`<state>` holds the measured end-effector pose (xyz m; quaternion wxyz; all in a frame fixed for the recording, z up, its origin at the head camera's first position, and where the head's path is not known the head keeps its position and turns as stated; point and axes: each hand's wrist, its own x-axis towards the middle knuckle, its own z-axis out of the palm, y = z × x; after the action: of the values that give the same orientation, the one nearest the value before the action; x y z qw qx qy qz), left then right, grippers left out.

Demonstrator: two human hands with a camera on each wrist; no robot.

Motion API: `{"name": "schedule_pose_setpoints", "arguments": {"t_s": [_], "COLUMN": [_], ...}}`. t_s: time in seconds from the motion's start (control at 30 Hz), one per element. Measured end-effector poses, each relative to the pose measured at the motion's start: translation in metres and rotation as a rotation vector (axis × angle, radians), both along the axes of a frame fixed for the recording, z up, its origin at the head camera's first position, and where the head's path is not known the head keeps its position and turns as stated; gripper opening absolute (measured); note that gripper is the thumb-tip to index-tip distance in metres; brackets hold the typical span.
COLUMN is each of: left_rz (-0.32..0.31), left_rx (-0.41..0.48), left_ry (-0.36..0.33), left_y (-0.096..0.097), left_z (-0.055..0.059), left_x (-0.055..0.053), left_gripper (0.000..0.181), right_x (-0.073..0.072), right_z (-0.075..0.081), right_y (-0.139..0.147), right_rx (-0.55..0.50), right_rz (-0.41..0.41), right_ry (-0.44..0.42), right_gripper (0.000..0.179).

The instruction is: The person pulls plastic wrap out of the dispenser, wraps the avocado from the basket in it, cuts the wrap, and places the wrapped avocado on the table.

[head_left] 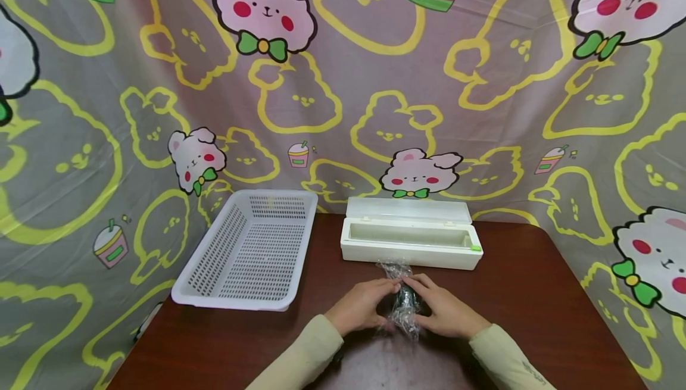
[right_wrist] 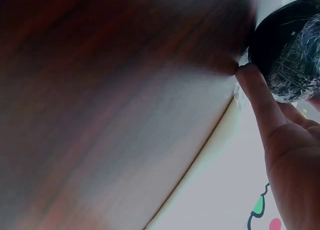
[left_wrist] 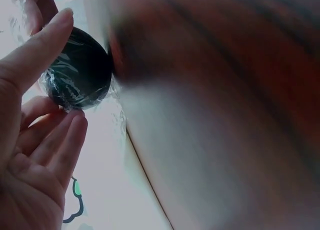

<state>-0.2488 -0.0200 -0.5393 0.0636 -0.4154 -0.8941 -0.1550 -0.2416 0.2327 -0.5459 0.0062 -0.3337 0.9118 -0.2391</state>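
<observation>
A dark rounded object [head_left: 407, 298], blackish green, lies between both hands on the table, wrapped in clear cling film [head_left: 405, 321]. The film bunches loosely at its near and far ends. From the left side my left hand [head_left: 360, 305] holds it, thumb on one side and fingertips on the other in the left wrist view. Opposite, my right hand [head_left: 446, 309] grips it with fingers and thumb around its right side. Seen by the right wrist camera, crinkled film covers much of the dark object [right_wrist: 265, 45].
Just beyond the hands stands a long white cling film box [head_left: 407, 257] with its clear lid [head_left: 407, 209] raised and a green slider [head_left: 475, 248] at the right. A white perforated basket [head_left: 236, 303] sits at the left. Patterned cloth [head_left: 343, 80] hangs around the brown table [head_left: 536, 295].
</observation>
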Motion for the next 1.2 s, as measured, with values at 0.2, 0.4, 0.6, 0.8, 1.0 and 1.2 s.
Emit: {"name": "schedule_pose_setpoints", "arguments": {"t_s": [0.2,0.4,0.6,0.8,1.0,1.2], "left_rz": [0.019,0.034,0.066,0.058,0.072,0.072], "left_rx": [0.04,0.101,0.119,0.214,0.283,0.327], "left_ry": [0.047,0.0,-0.098,-0.174,-0.241,-0.29], "left_y": [0.0049,0.0058,0.0055,0.0035,0.0042,0.0044], "left_z": [0.0019,0.0003,-0.0013,-0.004,-0.0035,-0.0032], "left_x": [0.0017,0.0009,0.0001,-0.0008,-0.0006,-0.0022], "left_gripper": [0.057,0.057,0.058,0.052,0.048,0.045], "right_x": [0.0002,0.0019,0.003,0.0038,0.0046,0.0025], "right_z": [0.0004,0.0025,0.0048,0.0038,0.0045,0.0056], "right_y": [0.0005,0.0012,0.0013,-0.0019,-0.0058,-0.008], "right_rx": [0.001,-0.016,-0.026,-0.057,-0.072,-0.08], "right_rz": [-0.004,-0.008,-0.021,-0.039,-0.063,-0.107], "right_ry": [-0.033,-0.055,-0.077,-0.042,-0.028,-0.035], "right_gripper": [0.076,0.072,0.073,0.064,0.06,0.057]}}
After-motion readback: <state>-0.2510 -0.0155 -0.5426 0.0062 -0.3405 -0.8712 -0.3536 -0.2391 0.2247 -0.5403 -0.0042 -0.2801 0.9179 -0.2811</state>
